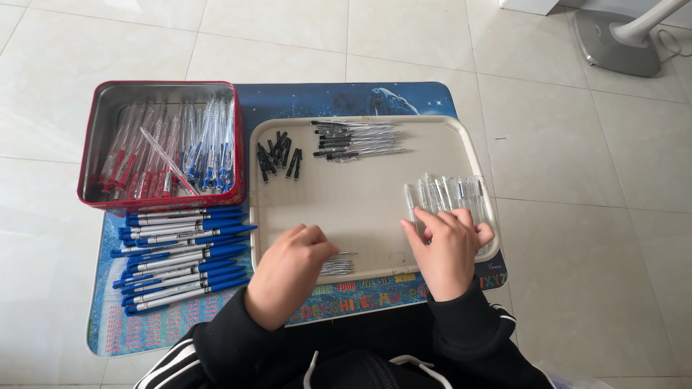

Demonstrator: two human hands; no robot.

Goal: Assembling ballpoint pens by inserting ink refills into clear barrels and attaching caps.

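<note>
My left hand [288,270] is curled at the near edge of a beige tray [360,194], its fingers over a small bunch of thin metal refill tips [337,266]. My right hand [450,248] rests fingers-down on a row of clear plastic pen barrels [447,193] at the tray's right side. At the far part of the tray lie black-tipped pen parts [357,140] and a pile of small black caps [277,155]. What my left hand's fingers pinch is hidden.
A red metal tin [162,144] at the left holds red and blue pen parts. In front of it lies a stack of blue-capped pens [180,256] on a blue printed mat [346,97]. A grey fan base [616,39] stands on the tiled floor at the far right.
</note>
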